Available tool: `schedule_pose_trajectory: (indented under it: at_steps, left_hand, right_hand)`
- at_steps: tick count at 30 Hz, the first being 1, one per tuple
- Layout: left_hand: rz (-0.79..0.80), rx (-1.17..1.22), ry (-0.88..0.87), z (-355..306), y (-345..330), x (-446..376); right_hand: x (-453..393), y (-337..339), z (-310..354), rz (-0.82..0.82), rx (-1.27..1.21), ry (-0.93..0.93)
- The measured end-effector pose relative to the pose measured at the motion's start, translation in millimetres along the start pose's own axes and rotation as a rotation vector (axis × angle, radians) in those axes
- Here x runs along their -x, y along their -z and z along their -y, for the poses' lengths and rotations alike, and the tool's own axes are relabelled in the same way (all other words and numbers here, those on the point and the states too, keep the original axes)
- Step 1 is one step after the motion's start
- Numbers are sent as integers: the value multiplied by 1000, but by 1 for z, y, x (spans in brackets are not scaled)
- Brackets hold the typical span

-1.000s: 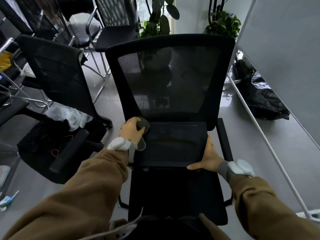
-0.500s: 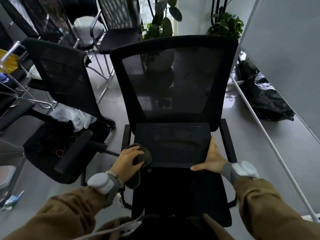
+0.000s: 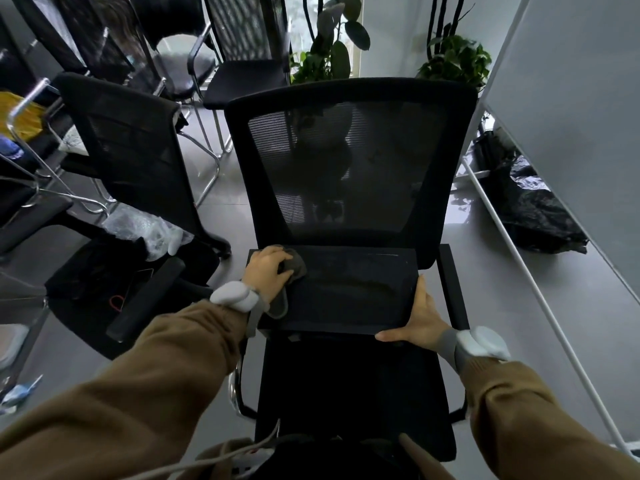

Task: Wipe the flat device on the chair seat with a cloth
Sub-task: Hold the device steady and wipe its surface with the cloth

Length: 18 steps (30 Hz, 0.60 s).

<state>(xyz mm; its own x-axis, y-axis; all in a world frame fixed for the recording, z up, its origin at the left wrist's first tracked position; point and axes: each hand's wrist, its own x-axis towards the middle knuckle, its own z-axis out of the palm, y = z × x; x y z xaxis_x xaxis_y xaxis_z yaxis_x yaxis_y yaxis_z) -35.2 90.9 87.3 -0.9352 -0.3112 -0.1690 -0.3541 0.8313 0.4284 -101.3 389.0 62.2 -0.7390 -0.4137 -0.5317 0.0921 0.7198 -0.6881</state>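
Whereas half a second earlier the left hand (image 3: 268,268) had been at the near left corner of the flat black rectangular device (image 3: 341,289), it had since travelled back to the far left corner, roughly where it had been a full second before. The fingers of that hand were curled over a bunched dark grey cloth (image 3: 294,266), pressing it down onto the device's top face, and a loose tail of the cloth trailed toward the wrist along the left edge. The right hand (image 3: 417,322) had not shifted across the three views: it lay with straight fingers along the right edge of the device and the thumb stretched along the near edge, bracing the device without clasping it. The device itself rested flat on the black padded seat (image 3: 353,386) of the black mesh-backed office chair (image 3: 349,161), its far edge close under the backrest, and its position on the seat appeared unchanged.

The back-and-forth travel suggested that one stroke down the left margin and back had been completed, so the wiping was judged to be under way but far from finished. The centre and right portions of the top face showed dull smears and no cloth contact. Later strokes would probably need to move rightward while the bracing hand kept the device from sliding.
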Motion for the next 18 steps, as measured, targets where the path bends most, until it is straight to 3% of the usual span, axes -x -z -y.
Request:
schedule_pose_trajectory:
  at_steps: [10,18]
  left_hand:
    - [-64,-129,55,-18,-2,-30]
    - [43,-70,-6,-11,1,7]
  right_hand:
    - [-1,1,-2,9,24,32]
    - [1,-1,-5,12,16,20]
